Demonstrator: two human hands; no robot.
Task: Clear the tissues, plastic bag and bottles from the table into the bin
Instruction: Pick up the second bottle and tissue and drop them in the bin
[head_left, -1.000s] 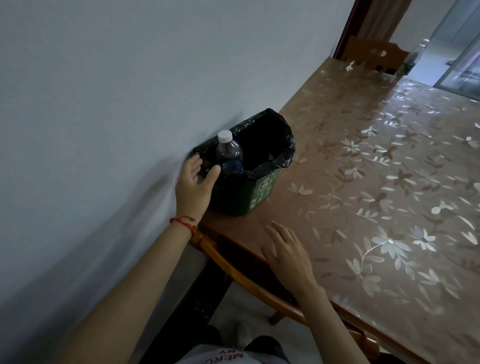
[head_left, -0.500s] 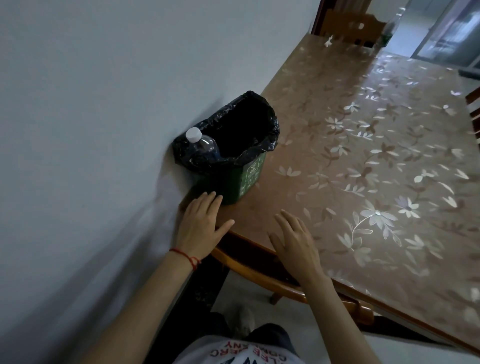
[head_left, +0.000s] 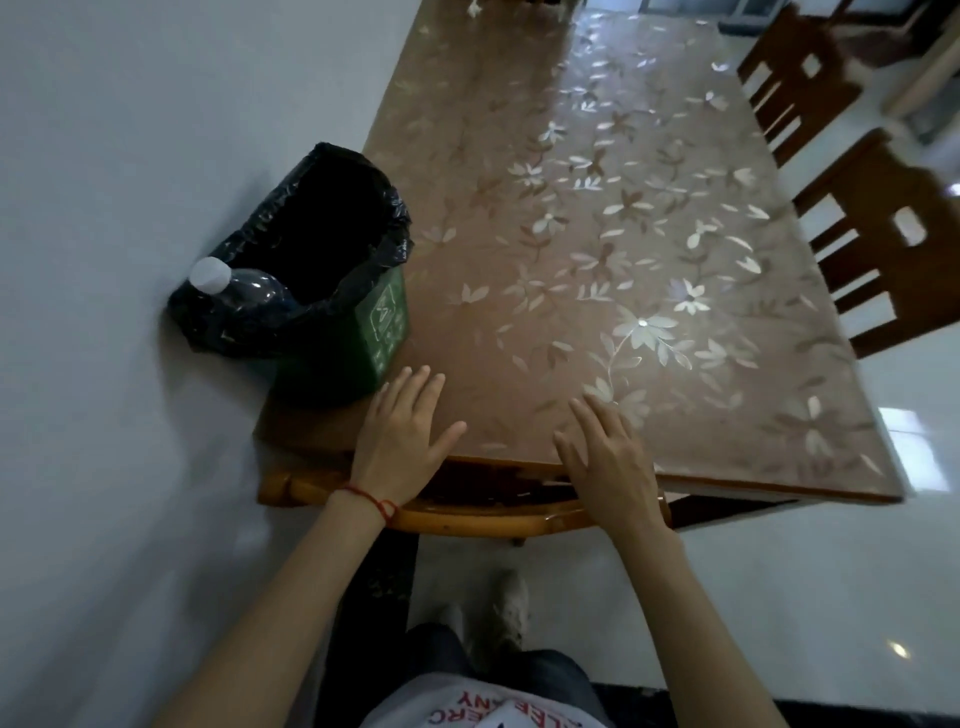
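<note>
Though half sunk in the bin, bottle cap visible; both hands' fingers spread.

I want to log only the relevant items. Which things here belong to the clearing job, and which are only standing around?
Job: bin, bottle inside it, black liner, table.
Not job: two chairs, red wrist string.
</note>
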